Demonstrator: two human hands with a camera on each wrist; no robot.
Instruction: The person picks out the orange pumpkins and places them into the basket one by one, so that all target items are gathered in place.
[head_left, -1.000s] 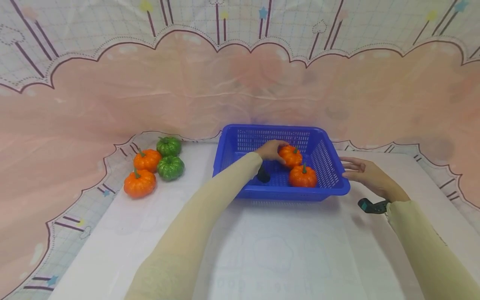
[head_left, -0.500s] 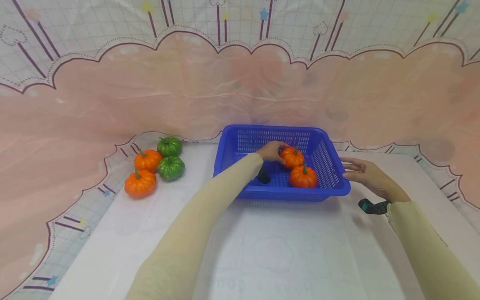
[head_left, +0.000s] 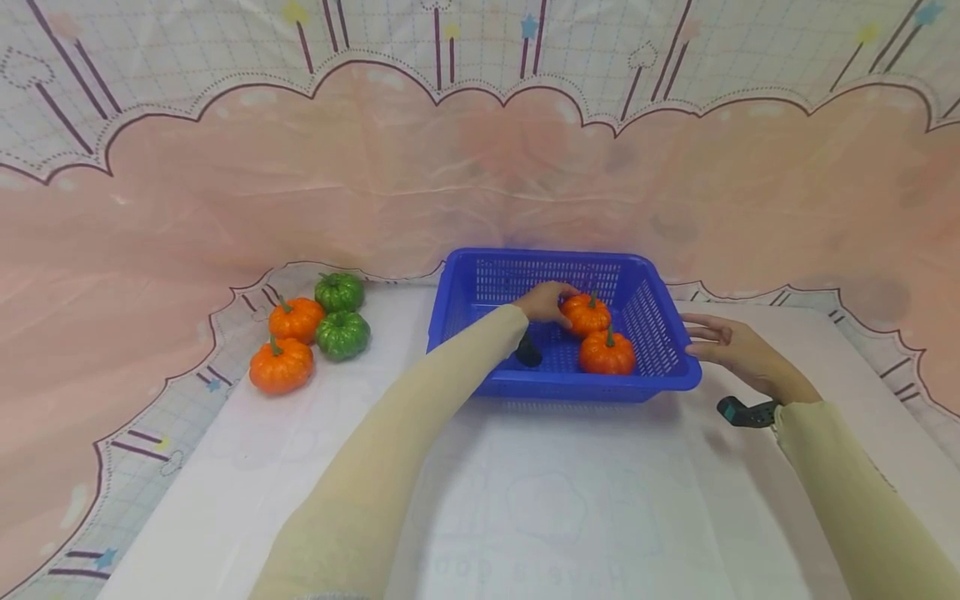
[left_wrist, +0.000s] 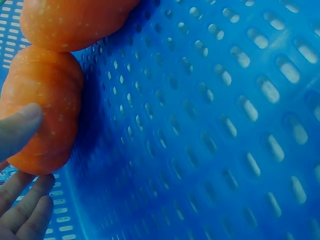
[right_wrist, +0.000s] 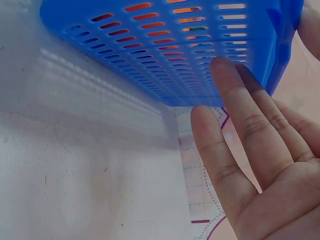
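Note:
A blue plastic basket [head_left: 570, 387] with slotted walls stands on the table. Inside it my left hand [head_left: 543, 302] grips a small orange pumpkin [head_left: 587, 316], thumb on one side and fingers at the other. A second orange pumpkin [head_left: 607, 353] sits in the basket just in front, touching the gripped one in the left wrist view [left_wrist: 42, 110]. At the basket's right side, my right hand [head_left: 738, 350] has its fingers extended, fingertips right at the rim. The right wrist view shows these fingers [right_wrist: 250, 125] close along the outer wall, with nothing held.
Left of the basket, two orange pumpkins [head_left: 281, 367] and two green pumpkins [head_left: 342, 335] stand grouped on the white-covered table [head_left: 525, 492]. A patterned pink curtain [head_left: 360, 200] hangs behind. Dark wrist devices [head_left: 746, 412] sit at both sleeves.
The left hand and its orange pumpkin have shifted very slightly to the right inside the basket. The right hand stays in place at the rim.

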